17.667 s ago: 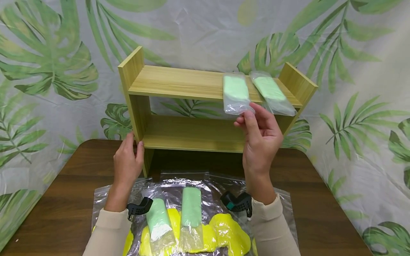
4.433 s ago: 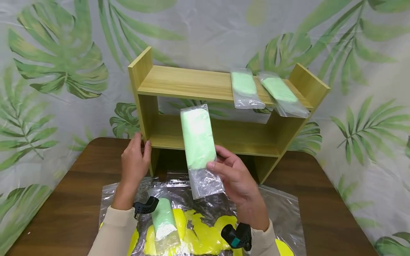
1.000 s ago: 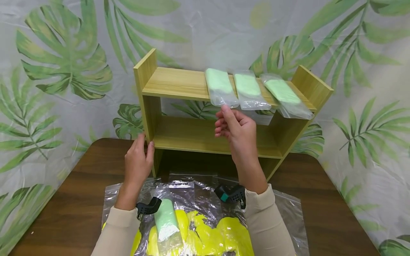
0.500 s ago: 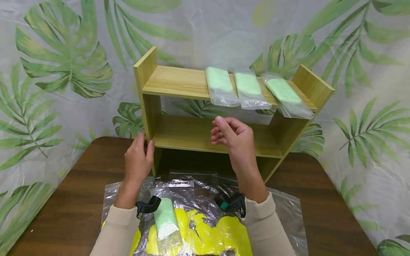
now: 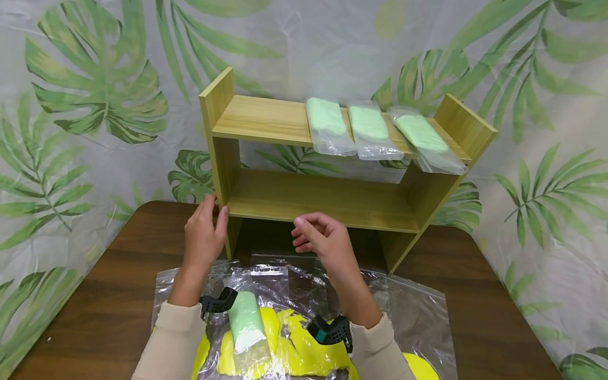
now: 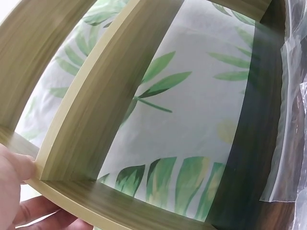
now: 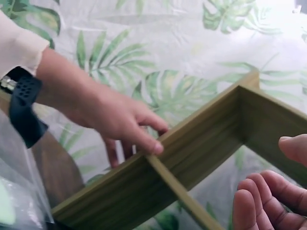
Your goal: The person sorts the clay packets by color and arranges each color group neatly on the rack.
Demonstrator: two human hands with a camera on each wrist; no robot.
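My left hand (image 5: 203,240) grips the left side panel of the wooden shelf unit (image 5: 304,198); its thumb lies on the front edge and the fingers on the outer side, as the left wrist view shows. My right hand (image 5: 328,244), holding nothing, hovers before the middle board's front edge with loosely bent fingers. On the top board lie three bagged light green slabs: left (image 5: 328,116), middle (image 5: 368,124) and right (image 5: 421,133), their clear bag ends hanging over the front edge. Another bagged green slab (image 5: 246,316) lies on clear bags in front, near my left wrist.
Large clear zip bags with yellow pieces (image 5: 304,343) cover the front middle of the dark brown table (image 5: 109,295). A leaf-patterned cloth (image 5: 304,47) hangs behind the shelf unit. A black band sits on each wrist.
The third green slab went from the table in my right hand to the top board and was let go. My right hand has since moved down and left; my left hand stays on the panel.
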